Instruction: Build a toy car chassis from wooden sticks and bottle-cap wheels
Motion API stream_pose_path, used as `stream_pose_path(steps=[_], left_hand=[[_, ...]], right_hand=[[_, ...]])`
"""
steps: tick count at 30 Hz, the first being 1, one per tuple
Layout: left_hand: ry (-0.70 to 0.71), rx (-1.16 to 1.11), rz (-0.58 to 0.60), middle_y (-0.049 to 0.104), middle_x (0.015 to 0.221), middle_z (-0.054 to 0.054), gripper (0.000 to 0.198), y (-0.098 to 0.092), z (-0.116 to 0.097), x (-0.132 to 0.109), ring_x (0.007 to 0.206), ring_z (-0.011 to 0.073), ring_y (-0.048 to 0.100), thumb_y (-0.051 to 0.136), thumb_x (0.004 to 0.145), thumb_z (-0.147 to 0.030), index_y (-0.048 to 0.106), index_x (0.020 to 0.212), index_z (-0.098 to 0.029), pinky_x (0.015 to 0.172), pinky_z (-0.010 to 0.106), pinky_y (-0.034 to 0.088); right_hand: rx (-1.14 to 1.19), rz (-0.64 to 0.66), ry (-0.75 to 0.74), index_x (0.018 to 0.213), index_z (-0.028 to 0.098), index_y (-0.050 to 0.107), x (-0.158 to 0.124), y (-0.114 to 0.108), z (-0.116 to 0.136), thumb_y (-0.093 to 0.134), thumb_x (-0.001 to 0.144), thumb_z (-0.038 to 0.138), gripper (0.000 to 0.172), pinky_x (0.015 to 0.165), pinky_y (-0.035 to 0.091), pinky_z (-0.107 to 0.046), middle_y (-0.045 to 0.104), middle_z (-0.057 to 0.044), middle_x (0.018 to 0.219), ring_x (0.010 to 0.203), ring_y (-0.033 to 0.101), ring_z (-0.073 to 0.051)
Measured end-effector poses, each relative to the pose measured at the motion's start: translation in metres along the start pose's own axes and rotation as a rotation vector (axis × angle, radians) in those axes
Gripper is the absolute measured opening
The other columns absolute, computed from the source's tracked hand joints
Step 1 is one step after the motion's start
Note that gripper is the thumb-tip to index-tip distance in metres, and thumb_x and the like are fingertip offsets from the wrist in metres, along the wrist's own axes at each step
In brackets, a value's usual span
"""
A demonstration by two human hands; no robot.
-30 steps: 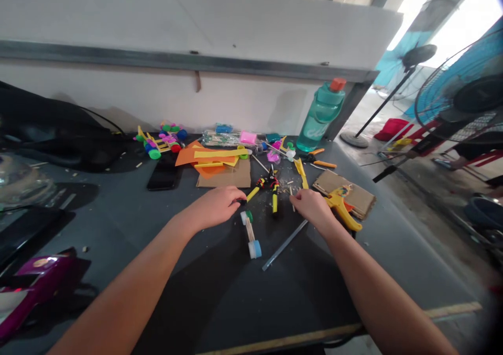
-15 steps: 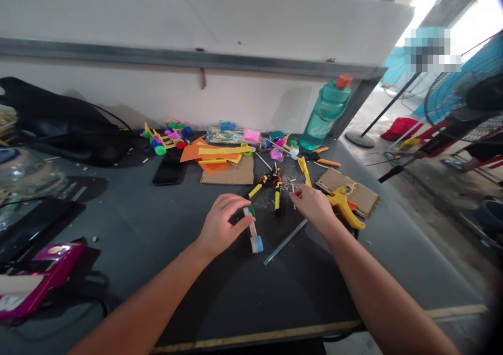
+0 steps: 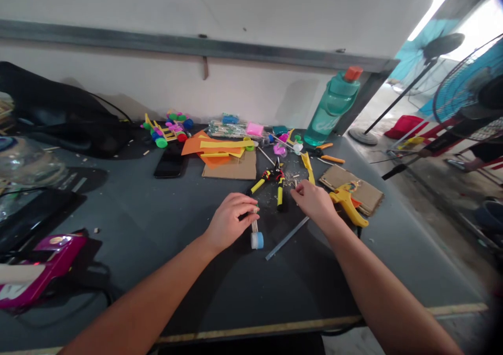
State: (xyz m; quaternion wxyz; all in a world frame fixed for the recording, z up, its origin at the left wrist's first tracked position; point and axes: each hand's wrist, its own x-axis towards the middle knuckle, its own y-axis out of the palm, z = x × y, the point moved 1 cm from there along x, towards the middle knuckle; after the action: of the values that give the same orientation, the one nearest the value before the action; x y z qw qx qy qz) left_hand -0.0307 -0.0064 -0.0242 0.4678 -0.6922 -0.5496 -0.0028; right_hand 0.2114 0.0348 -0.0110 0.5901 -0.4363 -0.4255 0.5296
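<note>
On dark table [image 3: 251,297] — left hand [image 3: 230,221], grip narrow on capped sticks [image 3: 257,239]; right hand [image 3: 315,204] pinching small stick [image 3: 296,184].

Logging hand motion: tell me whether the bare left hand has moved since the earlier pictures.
Yes: against the yellow-and-black-handled metal pliers, the left hand has moved rightward and nearer the person.

Desk [image 3: 157,224] dark, smooth, matt; raw wood along front edge. Sticks [image 3: 255,226] pale wood, end cap [image 3: 257,240] smooth plastic. Bottle [image 3: 332,106], back right corner: see-through plastic, glossy. Phone [image 3: 170,165] near back edge, glossy black. Toward right edge, glue gun [image 3: 351,211] smooth plastic; cardboard [image 3: 371,198] matt, rough-edged.
</note>
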Motion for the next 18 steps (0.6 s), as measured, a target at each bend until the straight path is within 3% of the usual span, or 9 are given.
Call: stream_pose_path(steps=[7, 14, 18], left_hand=[[0.039, -0.001, 0.198, 0.060, 0.114, 0.006, 0.036, -0.011, 0.004, 0.001, 0.108, 0.0201, 0.051, 0.048, 0.081, -0.005, 0.062, 0.110, -0.022, 0.095, 0.040, 0.043], [0.021, 0.081, 0.295, 0.053, 0.106, 0.009, 0.042, -0.019, 0.000, 0.003, 0.105, 0.0235, 0.048, 0.057, 0.078, -0.013, 0.056, 0.119, -0.023, 0.092, 0.040, 0.044], [-0.002, 0.071, 0.322, 0.051, 0.110, 0.008, 0.038, -0.024, 0.000, 0.004, 0.108, 0.0252, 0.047, 0.061, 0.076, -0.019, 0.056, 0.113, -0.024, 0.093, 0.042, 0.043]], right_hand=[[0.276, -0.056, -0.233, 0.078, 0.023, 0.055, -0.020, -0.001, 0.024, 0.051, 0.082, 0.033, 0.011, 0.057, 0.037, -0.022, 0.063, 0.002, 0.067, 0.061, 0.059, -0.014], [0.240, 0.251, -0.583, 0.086, 0.021, 0.053, -0.046, -0.012, 0.053, 0.056, 0.082, 0.042, 0.022, 0.059, 0.036, -0.022, 0.060, 0.002, 0.073, 0.064, 0.056, -0.013], [0.154, 0.295, -0.691, 0.089, 0.021, 0.050, -0.057, -0.018, 0.058, 0.068, 0.068, 0.050, 0.039, 0.061, 0.035, -0.025, 0.060, -0.001, 0.082, 0.070, 0.055, -0.016]])
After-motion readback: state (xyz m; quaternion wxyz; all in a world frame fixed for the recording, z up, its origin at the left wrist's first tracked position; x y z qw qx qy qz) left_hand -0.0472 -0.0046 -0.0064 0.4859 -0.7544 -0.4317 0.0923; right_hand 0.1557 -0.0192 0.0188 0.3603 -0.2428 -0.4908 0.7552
